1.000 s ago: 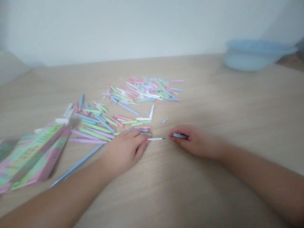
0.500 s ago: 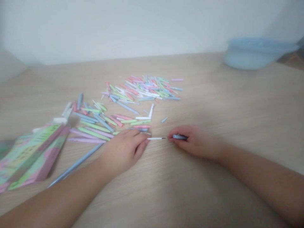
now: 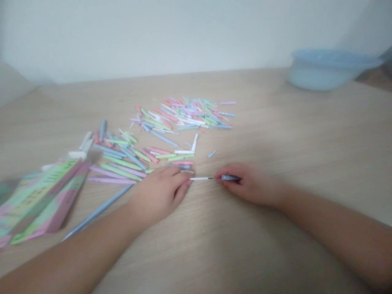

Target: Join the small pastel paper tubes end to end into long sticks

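Observation:
My right hand [image 3: 249, 183] grips a quilling tool with a blue-grey handle [image 3: 230, 177], its thin dark tip pointing left. A narrow white paper strip [image 3: 200, 178] runs from that tip to my left hand [image 3: 159, 196], whose fingertips pinch the strip's far end. Pastel paper strips [image 3: 122, 162] lie just beyond my left fingers, close but hard to tell whether touching. A long blue strip [image 3: 98, 212] lies under my left forearm's far side.
A larger heap of pastel strips [image 3: 183, 116] lies farther up the wooden table [image 3: 290, 134]. A green and pink printed packet [image 3: 39, 200] sits at the left edge of view. A pale blue plastic bowl [image 3: 324, 69] stands at the far right, against the white wall [image 3: 153, 36].
My right hand has shifted slightly left and the tool's handle now lies flatter. My left hand and the white strip have barely moved.

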`<control>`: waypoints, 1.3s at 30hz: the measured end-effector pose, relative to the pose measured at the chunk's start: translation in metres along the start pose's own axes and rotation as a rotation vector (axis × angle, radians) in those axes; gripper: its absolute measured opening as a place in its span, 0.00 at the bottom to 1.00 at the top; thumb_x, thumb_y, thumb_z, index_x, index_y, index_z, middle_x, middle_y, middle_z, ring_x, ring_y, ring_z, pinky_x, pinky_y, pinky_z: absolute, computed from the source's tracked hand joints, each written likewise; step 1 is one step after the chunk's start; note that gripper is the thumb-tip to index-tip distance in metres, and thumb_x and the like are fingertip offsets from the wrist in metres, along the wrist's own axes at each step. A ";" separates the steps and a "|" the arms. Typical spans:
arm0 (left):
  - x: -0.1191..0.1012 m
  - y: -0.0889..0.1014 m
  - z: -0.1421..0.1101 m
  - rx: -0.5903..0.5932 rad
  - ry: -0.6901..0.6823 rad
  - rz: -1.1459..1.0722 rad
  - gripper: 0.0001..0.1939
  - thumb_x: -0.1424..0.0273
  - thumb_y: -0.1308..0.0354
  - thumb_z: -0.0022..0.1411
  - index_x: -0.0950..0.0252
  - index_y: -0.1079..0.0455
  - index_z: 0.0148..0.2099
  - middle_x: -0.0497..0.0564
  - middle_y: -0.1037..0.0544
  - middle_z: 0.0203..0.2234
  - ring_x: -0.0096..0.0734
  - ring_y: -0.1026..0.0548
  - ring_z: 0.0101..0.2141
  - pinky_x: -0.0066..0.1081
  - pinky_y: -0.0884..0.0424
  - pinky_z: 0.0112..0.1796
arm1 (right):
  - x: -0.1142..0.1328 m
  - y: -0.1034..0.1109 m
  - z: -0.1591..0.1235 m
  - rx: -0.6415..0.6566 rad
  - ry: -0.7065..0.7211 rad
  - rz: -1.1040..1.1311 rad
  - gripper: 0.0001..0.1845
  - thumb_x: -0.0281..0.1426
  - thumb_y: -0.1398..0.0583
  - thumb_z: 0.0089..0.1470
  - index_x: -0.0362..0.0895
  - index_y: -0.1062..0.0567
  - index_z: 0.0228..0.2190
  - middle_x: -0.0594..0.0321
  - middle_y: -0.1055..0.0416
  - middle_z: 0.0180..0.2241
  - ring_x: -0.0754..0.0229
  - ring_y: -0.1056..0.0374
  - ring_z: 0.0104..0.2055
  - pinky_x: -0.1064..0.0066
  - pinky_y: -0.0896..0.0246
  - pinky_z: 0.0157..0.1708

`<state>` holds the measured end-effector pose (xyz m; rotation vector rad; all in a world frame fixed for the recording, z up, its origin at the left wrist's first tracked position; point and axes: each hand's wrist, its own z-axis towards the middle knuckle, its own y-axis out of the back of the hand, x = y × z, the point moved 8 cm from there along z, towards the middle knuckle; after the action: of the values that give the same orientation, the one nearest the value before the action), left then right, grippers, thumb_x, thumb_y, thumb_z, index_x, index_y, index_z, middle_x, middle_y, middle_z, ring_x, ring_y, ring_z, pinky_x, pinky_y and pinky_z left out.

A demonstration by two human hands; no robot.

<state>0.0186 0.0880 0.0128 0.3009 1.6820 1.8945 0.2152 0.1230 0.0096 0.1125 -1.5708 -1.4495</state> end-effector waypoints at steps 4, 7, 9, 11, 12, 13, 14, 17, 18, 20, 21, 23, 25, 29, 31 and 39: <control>0.001 -0.001 -0.001 -0.001 0.000 0.000 0.16 0.64 0.51 0.78 0.58 0.23 0.56 0.55 0.19 0.48 0.46 0.21 0.50 0.48 0.26 0.53 | -0.003 0.000 0.000 -0.027 -0.011 0.021 0.10 0.28 0.39 0.63 0.46 0.18 0.44 0.62 0.18 0.38 0.58 0.24 0.38 0.68 0.33 0.39; 0.002 -0.002 -0.001 0.004 0.004 -0.001 0.16 0.64 0.51 0.78 0.58 0.23 0.56 0.55 0.18 0.48 0.46 0.21 0.50 0.48 0.26 0.52 | -0.003 0.000 0.001 -0.032 -0.009 0.021 0.09 0.28 0.38 0.62 0.46 0.18 0.42 0.63 0.18 0.36 0.58 0.25 0.36 0.68 0.33 0.37; 0.001 -0.002 -0.001 0.005 0.001 0.001 0.16 0.64 0.52 0.79 0.58 0.23 0.56 0.55 0.19 0.48 0.46 0.21 0.50 0.48 0.26 0.53 | -0.002 0.001 0.001 -0.030 0.001 0.017 0.09 0.28 0.38 0.62 0.47 0.18 0.41 0.63 0.18 0.36 0.58 0.25 0.36 0.68 0.33 0.37; 0.001 -0.002 -0.001 0.007 -0.001 0.004 0.16 0.63 0.52 0.79 0.57 0.23 0.56 0.55 0.19 0.48 0.46 0.22 0.50 0.48 0.26 0.53 | -0.002 0.001 0.001 -0.030 0.010 0.015 0.09 0.28 0.38 0.62 0.47 0.18 0.41 0.63 0.18 0.36 0.58 0.24 0.36 0.67 0.33 0.38; 0.001 -0.001 -0.001 0.006 0.000 0.006 0.17 0.63 0.52 0.79 0.58 0.23 0.56 0.55 0.19 0.48 0.46 0.22 0.50 0.48 0.26 0.53 | -0.002 0.001 0.001 -0.029 0.013 0.013 0.09 0.28 0.38 0.62 0.47 0.18 0.41 0.62 0.18 0.36 0.57 0.24 0.37 0.67 0.33 0.38; 0.001 -0.001 -0.001 0.004 0.001 0.009 0.17 0.63 0.52 0.79 0.58 0.23 0.56 0.55 0.19 0.48 0.46 0.22 0.50 0.48 0.26 0.53 | -0.003 0.001 0.001 -0.027 0.016 0.012 0.09 0.28 0.38 0.62 0.47 0.17 0.41 0.62 0.17 0.36 0.57 0.24 0.37 0.67 0.32 0.38; 0.001 -0.001 -0.001 0.002 0.002 0.012 0.17 0.63 0.52 0.79 0.57 0.24 0.56 0.55 0.19 0.48 0.46 0.22 0.50 0.48 0.26 0.53 | -0.003 0.000 0.001 -0.025 0.018 0.011 0.09 0.29 0.38 0.62 0.47 0.17 0.41 0.62 0.17 0.37 0.56 0.23 0.38 0.67 0.32 0.39; 0.000 -0.002 -0.001 0.008 -0.006 0.013 0.16 0.63 0.52 0.79 0.56 0.24 0.57 0.54 0.19 0.48 0.45 0.21 0.49 0.47 0.26 0.52 | -0.004 -0.003 -0.001 -0.022 0.019 0.015 0.11 0.31 0.38 0.64 0.49 0.17 0.45 0.61 0.16 0.41 0.55 0.22 0.41 0.65 0.30 0.41; 0.000 -0.003 -0.001 0.014 -0.013 0.013 0.16 0.63 0.51 0.79 0.56 0.24 0.57 0.54 0.19 0.47 0.45 0.21 0.49 0.46 0.26 0.51 | -0.003 -0.004 -0.001 -0.023 0.021 0.014 0.13 0.32 0.39 0.64 0.50 0.18 0.48 0.61 0.16 0.43 0.54 0.21 0.42 0.65 0.29 0.42; -0.002 -0.003 -0.002 0.025 -0.028 0.018 0.15 0.63 0.51 0.78 0.56 0.24 0.56 0.53 0.19 0.45 0.44 0.21 0.47 0.45 0.25 0.49 | 0.002 -0.006 -0.002 -0.010 0.037 0.002 0.17 0.33 0.39 0.66 0.51 0.20 0.54 0.60 0.16 0.46 0.53 0.20 0.44 0.63 0.29 0.45; -0.003 -0.002 -0.002 0.028 -0.035 0.022 0.15 0.63 0.51 0.78 0.56 0.24 0.56 0.53 0.19 0.45 0.44 0.21 0.47 0.45 0.25 0.49 | 0.006 -0.008 -0.002 0.016 0.051 -0.014 0.18 0.33 0.40 0.66 0.51 0.21 0.56 0.60 0.16 0.48 0.53 0.20 0.45 0.62 0.29 0.46; -0.005 -0.001 -0.003 0.027 -0.041 0.030 0.15 0.63 0.51 0.78 0.56 0.24 0.56 0.53 0.19 0.44 0.44 0.21 0.46 0.44 0.25 0.48 | 0.014 -0.011 -0.003 0.080 0.082 -0.061 0.19 0.33 0.41 0.67 0.51 0.21 0.57 0.58 0.16 0.48 0.51 0.20 0.46 0.60 0.29 0.47; -0.006 -0.001 -0.003 0.030 -0.050 0.037 0.15 0.63 0.50 0.78 0.56 0.24 0.56 0.54 0.19 0.45 0.44 0.21 0.46 0.43 0.25 0.48 | 0.017 -0.011 -0.004 0.124 0.075 -0.098 0.19 0.32 0.41 0.68 0.51 0.21 0.57 0.57 0.16 0.48 0.50 0.20 0.46 0.60 0.30 0.46; -0.009 -0.002 -0.004 0.029 -0.083 0.057 0.16 0.63 0.50 0.78 0.56 0.24 0.58 0.54 0.18 0.46 0.45 0.20 0.48 0.44 0.26 0.50 | 0.008 -0.005 -0.005 0.099 -0.067 -0.055 0.14 0.33 0.37 0.64 0.48 0.21 0.51 0.57 0.16 0.43 0.53 0.22 0.40 0.64 0.31 0.39; -0.009 -0.002 -0.004 0.022 -0.086 0.063 0.15 0.63 0.50 0.78 0.56 0.24 0.57 0.55 0.18 0.47 0.46 0.21 0.49 0.44 0.26 0.51 | 0.005 -0.004 -0.006 0.100 -0.107 -0.027 0.10 0.34 0.37 0.64 0.47 0.20 0.46 0.59 0.17 0.39 0.55 0.23 0.36 0.66 0.33 0.36; -0.007 -0.002 -0.004 0.036 -0.049 0.044 0.16 0.63 0.51 0.78 0.55 0.24 0.58 0.54 0.19 0.47 0.45 0.21 0.49 0.44 0.25 0.50 | 0.015 -0.007 -0.003 0.125 0.030 -0.058 0.12 0.28 0.39 0.65 0.47 0.17 0.45 0.58 0.17 0.40 0.54 0.24 0.40 0.63 0.32 0.43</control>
<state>0.0225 0.0811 0.0116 0.3986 1.6914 1.8755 0.2062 0.1092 0.0120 0.2541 -1.6455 -1.3877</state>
